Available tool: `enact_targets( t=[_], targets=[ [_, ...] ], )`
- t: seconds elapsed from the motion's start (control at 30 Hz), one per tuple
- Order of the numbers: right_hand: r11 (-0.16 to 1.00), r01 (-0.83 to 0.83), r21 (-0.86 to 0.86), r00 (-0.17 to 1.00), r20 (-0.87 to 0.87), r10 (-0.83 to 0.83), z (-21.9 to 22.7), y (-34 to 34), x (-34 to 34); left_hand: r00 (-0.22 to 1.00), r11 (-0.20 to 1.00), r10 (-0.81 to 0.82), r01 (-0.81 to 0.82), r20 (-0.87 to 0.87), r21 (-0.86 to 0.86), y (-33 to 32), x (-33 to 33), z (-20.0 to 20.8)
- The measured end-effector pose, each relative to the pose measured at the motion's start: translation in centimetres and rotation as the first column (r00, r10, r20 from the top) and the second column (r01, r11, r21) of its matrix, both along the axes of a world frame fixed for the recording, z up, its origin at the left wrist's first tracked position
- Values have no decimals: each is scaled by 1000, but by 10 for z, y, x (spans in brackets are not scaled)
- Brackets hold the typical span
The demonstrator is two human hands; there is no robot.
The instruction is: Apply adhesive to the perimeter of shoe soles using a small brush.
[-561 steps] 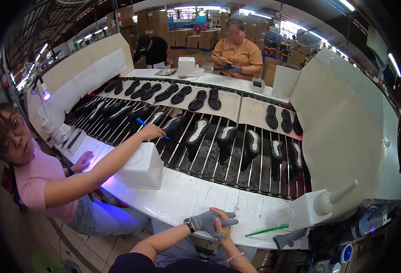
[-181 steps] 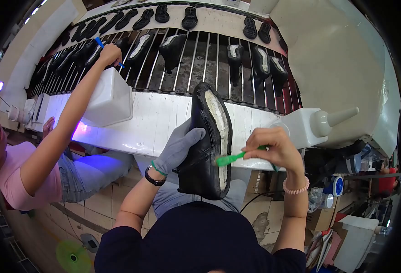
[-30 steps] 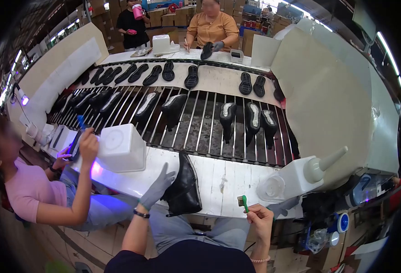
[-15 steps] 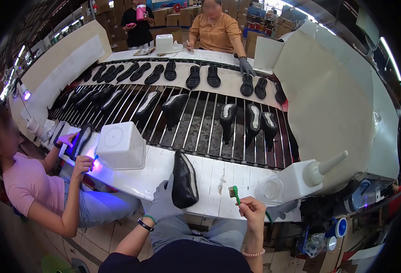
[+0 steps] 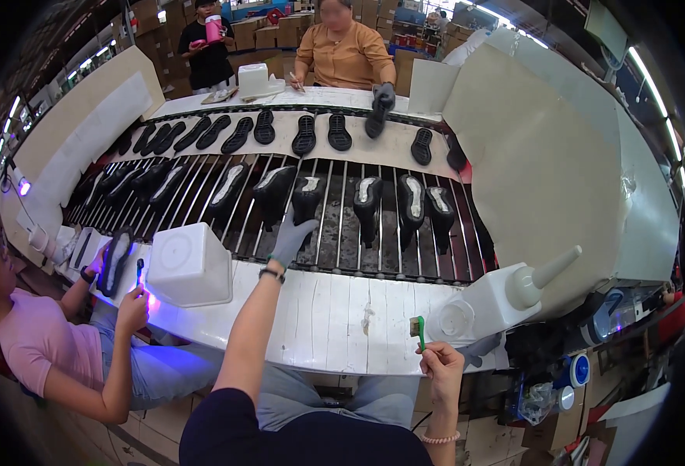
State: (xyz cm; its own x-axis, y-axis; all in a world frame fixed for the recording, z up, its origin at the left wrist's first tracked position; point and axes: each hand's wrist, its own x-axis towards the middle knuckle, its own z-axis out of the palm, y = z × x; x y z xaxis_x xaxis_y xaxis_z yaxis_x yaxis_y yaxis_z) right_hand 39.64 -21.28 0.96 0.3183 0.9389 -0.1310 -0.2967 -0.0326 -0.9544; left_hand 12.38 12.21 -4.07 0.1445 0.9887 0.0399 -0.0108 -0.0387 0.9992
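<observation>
Reaching out over the rack of metal rollers (image 5: 336,225), my gloved left hand (image 5: 291,239) has its fingers and thumb around the lower end of a black shoe (image 5: 308,194). That shoe lies sole up on the rollers, with a pale strip along its underside. My bare right hand (image 5: 442,363) pinches a small green toothbrush-like brush (image 5: 418,329) upright above the near right of the white table (image 5: 335,311). More upturned black shoes (image 5: 366,203) rest on the rack on both sides.
Black soles (image 5: 304,135) line the far belt. A white bottle with a long nozzle (image 5: 505,295) stands right, a white box (image 5: 189,266) left. A co-worker on the left (image 5: 55,334) handles a sole and a brush; another across (image 5: 346,58) lifts a sole.
My left hand has carried the shoe from the near table up onto the rollers. The right hand still has the brush. The co-worker across has picked up a sole.
</observation>
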Motion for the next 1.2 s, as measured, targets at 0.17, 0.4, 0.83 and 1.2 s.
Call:
enact_targets(
  t=[0.17,0.4,0.83,1.2],
  targets=[
    [999,-28,-32,998,-59,26,-3,9,-14,567,992,76,-124,-820,6,54,-11,-88],
    [996,68,-64,990,128,-59,-2,72,6,435,969,177,77,-883,233,-43,20,-90],
    [917,393,-58,384,917,-106,-91,357,62,629,889,264,135,-731,438,-110,1,-64],
    [852,520,-67,357,923,-146,-40,344,62,737,866,257,112,-625,488,-113,1,-73]
  ],
)
